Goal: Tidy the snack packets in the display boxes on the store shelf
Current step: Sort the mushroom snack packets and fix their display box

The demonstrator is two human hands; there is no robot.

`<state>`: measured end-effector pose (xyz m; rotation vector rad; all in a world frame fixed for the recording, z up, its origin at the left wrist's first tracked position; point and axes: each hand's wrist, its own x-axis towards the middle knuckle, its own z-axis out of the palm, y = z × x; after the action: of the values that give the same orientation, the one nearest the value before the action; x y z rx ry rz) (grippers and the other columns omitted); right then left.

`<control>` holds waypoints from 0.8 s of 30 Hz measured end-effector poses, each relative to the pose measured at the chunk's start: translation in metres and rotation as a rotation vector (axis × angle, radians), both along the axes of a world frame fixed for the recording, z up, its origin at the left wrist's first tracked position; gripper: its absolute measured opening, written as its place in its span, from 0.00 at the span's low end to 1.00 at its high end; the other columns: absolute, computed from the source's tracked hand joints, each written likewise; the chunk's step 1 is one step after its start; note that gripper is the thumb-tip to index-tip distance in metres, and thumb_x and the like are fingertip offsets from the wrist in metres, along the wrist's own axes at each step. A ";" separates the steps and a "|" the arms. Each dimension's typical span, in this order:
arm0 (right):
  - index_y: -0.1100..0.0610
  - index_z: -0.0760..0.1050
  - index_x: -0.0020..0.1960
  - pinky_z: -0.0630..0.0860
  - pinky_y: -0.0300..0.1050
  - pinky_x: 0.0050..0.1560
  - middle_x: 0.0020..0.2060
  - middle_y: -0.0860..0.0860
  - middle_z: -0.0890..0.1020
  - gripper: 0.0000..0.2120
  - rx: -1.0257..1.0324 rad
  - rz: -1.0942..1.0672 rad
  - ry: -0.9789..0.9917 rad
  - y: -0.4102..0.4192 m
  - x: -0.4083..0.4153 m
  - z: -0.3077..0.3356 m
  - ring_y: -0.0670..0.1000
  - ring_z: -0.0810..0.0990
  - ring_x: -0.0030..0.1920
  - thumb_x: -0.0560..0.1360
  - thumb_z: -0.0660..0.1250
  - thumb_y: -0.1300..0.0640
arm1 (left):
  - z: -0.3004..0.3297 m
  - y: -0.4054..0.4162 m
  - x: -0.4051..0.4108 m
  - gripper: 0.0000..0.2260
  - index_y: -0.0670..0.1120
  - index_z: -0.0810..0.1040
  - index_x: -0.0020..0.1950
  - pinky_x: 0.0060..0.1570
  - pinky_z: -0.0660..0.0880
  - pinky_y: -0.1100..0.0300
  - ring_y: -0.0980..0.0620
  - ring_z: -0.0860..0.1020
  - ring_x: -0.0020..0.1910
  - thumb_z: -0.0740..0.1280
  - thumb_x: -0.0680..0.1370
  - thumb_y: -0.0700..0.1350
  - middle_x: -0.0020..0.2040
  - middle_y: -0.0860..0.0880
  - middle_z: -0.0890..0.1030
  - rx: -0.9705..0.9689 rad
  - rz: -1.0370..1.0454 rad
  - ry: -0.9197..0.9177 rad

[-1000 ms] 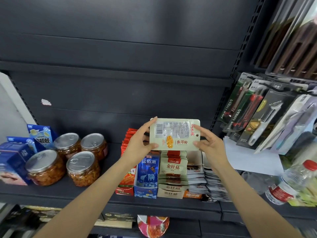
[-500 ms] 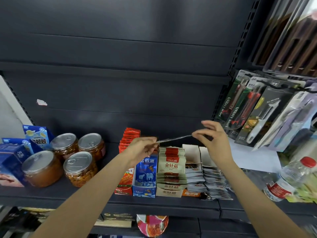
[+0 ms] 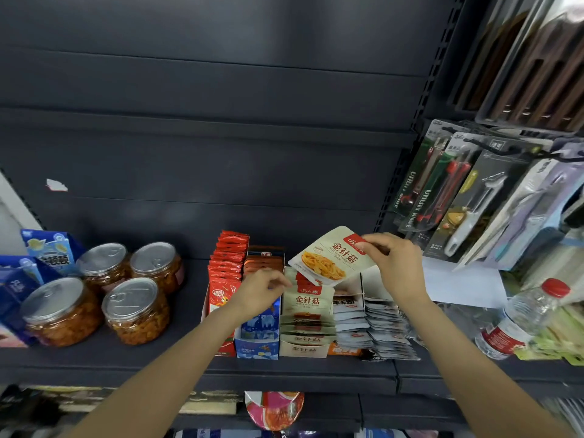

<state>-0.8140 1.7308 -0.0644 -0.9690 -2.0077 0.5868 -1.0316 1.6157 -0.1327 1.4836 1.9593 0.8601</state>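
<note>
My right hand (image 3: 395, 263) pinches the red top corner of a cream mushroom snack packet (image 3: 330, 257), held tilted and face up over the back of the cream display box (image 3: 305, 349). That box holds a row of matching packets (image 3: 308, 303). My left hand (image 3: 260, 289) hovers just left of the box with fingers loosely curled, holding nothing. Beside it stand a blue display box (image 3: 257, 343), a red packet row (image 3: 226, 267) and grey-white packets (image 3: 373, 324) on the right.
Several lidded jars of orange pickles (image 3: 132, 311) stand on the dark shelf (image 3: 189, 368) to the left, with blue cartons (image 3: 47, 251) behind. A water bottle (image 3: 518, 320) lies at the right. Packaged utility knives and peelers (image 3: 467, 197) hang on the right.
The packet has been flipped from its back through edge-on to face up. My left hand let go of it and dropped to the box; my right hand alone holds it, lower.
</note>
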 end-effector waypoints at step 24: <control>0.53 0.81 0.56 0.75 0.39 0.52 0.53 0.49 0.83 0.10 -0.148 0.296 -0.586 -0.040 -0.035 -0.044 0.39 0.77 0.42 0.76 0.66 0.56 | -0.011 -0.015 0.002 0.09 0.48 0.77 0.58 0.51 0.75 0.58 0.51 0.78 0.54 0.61 0.80 0.44 0.58 0.51 0.78 0.027 0.061 -0.182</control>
<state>-0.8486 1.6903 -0.1081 -1.0195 -2.6921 0.6711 -1.0297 1.6009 -0.1442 1.3158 1.8732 1.0146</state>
